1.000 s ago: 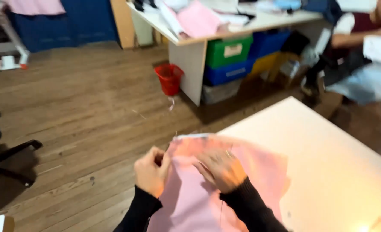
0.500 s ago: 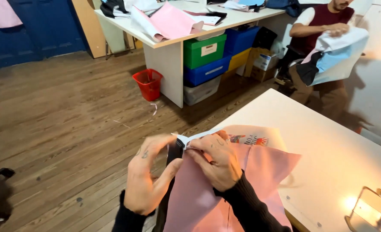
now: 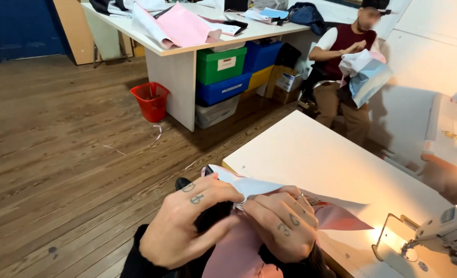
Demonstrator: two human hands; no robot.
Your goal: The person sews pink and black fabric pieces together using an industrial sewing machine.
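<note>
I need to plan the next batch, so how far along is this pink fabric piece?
Done: nothing looks finished; no seam is visible on it. In hand: the left hand and right hand pinch the pink fabric with its white edge at the white table corner. Left: it lies short of the sewing machine, so any stitching is probably pending.

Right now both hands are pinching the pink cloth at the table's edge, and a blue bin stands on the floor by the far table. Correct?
Not quite: the head view shows the bin is red, not blue. The rest holds: the left hand and right hand pinch the pink cloth at the table edge.
</note>
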